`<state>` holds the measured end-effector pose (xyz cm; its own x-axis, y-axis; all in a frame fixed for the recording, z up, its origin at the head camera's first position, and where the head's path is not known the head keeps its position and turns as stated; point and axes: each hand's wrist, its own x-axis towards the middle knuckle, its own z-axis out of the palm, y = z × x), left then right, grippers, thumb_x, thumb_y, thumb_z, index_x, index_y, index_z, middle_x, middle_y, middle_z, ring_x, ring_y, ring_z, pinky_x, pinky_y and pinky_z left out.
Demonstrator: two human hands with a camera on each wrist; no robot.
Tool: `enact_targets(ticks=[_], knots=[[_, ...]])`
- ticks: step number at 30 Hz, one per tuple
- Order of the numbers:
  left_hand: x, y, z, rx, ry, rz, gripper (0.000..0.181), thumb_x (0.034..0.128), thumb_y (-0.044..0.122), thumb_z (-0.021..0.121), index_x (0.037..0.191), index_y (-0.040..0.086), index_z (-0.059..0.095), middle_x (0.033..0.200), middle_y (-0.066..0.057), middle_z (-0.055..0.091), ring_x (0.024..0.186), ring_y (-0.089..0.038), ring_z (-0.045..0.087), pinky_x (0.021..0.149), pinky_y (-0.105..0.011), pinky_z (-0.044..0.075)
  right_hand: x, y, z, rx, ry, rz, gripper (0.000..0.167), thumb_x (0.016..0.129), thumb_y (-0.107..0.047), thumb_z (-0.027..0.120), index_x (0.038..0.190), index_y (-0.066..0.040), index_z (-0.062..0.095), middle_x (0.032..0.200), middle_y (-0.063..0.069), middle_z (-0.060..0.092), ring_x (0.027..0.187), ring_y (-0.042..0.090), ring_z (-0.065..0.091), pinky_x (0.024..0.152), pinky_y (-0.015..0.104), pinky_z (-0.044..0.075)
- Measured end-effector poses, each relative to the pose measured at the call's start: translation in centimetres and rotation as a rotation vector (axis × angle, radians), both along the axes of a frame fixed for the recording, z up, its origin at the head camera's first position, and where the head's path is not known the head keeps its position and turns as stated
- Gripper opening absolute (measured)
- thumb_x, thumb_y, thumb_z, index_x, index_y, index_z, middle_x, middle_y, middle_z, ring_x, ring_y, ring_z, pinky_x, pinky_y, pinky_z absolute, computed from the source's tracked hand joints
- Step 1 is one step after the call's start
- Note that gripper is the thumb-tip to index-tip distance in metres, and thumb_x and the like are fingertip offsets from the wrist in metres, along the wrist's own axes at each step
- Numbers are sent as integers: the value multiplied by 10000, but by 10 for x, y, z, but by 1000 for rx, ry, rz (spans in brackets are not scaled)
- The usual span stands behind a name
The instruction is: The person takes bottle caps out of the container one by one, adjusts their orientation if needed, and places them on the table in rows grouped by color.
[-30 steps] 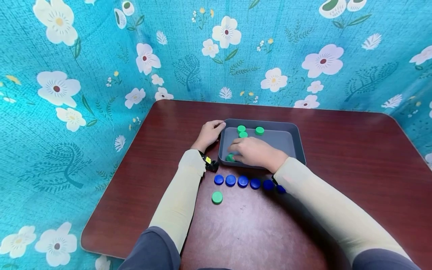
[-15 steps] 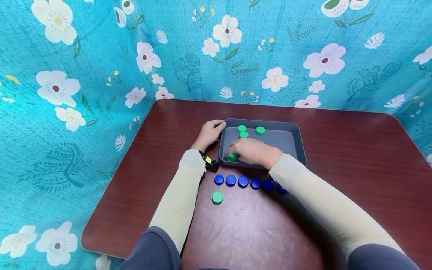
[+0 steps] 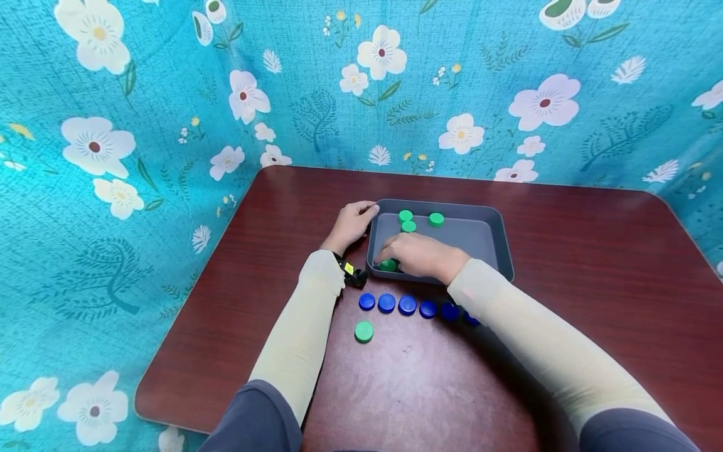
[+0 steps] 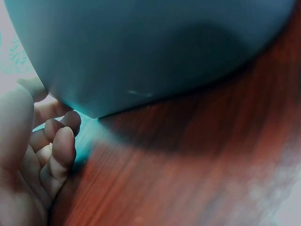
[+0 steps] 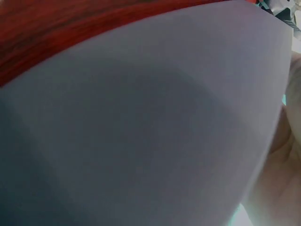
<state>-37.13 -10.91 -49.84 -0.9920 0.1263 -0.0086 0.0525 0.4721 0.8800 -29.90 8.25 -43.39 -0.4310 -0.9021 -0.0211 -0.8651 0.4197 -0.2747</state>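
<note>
Bending over the corner green cap (image 3: 388, 266), the fingers of my right hand (image 3: 419, 254) reach lower around it than a second ago, and the foremost fingertip is now at its left side. I cannot tell whether they pinch it: my knuckles cover part of the contact, and the right wrist view shows mostly the outside of the grey tray (image 3: 469, 242). That cap sits in the tray's near-left corner, practically where it was, so I judge that I am at the grasp, with nothing lifted. My left hand (image 3: 349, 225) stays put, its bent fingers curled round the tray's far-left corner, which should stop the tray sliding. The three far green caps (image 3: 436, 220) have not shifted; two sit close together, the third apart to their right. On the table (image 3: 429, 389), the row of blue caps (image 3: 407, 305) lies unchanged just nearer than the tray, its right end partly under my right sleeve (image 3: 491, 289). One loose green cap (image 3: 364, 331) lies nearer still, by the row's left end.
</note>
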Motion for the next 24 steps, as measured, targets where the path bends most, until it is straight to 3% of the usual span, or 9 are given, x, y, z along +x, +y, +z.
enact_targets(ticks=[7, 15, 24], knots=[[0, -1, 0, 2, 10, -2, 406, 994, 447, 533, 1301, 204, 646, 1017, 34, 668, 613, -223, 608, 598, -345, 535, -1, -3, 0, 10, 21, 1, 489, 774, 192, 595, 1092, -141, 759, 1057, -10, 683, 1000, 123, 625, 840, 291, 516], [-1, 0, 0, 2, 16, -1, 404, 993, 444, 537, 1298, 203, 648, 1094, 19, 664, 603, -226, 604, 595, -343, 536, 0, -4, 1, 37, 47, -73, 287, 819, 86, 672, 1018, -102, 759, 1009, 10, 696, 949, 151, 646, 831, 333, 531], [0, 0, -1, 13, 8, -2, 418, 990, 459, 535, 1304, 205, 643, 943, 12, 670, 586, -230, 591, 596, -347, 534, 1, -1, 2, 16, 5, -149, 343, 858, -14, 692, 1195, -76, 705, 1124, 67, 674, 1031, 205, 637, 872, 356, 519]])
